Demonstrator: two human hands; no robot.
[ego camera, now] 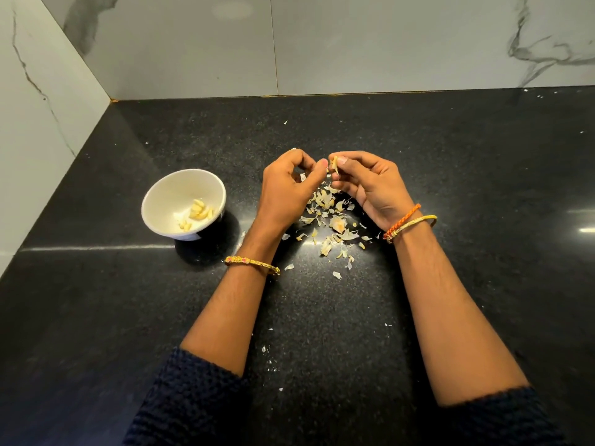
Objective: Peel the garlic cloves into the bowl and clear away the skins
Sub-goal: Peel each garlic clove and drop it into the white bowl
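While both hands pinch one garlic clove (pixel 335 165), left hand (pixel 288 188), right hand (pixel 367 185), one bowl (pixel 161 201), skins (pixel 331 220) uncountable

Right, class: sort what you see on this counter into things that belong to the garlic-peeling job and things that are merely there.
Part of the job:
- garlic clove, pinched in the right hand
- left hand, fingers curled beside the clove
- white bowl holding peeled cloves
- loose skins scattered on the counter

Merely there:
- black counter
- marble wall
- bangles and orange thread on the wrists
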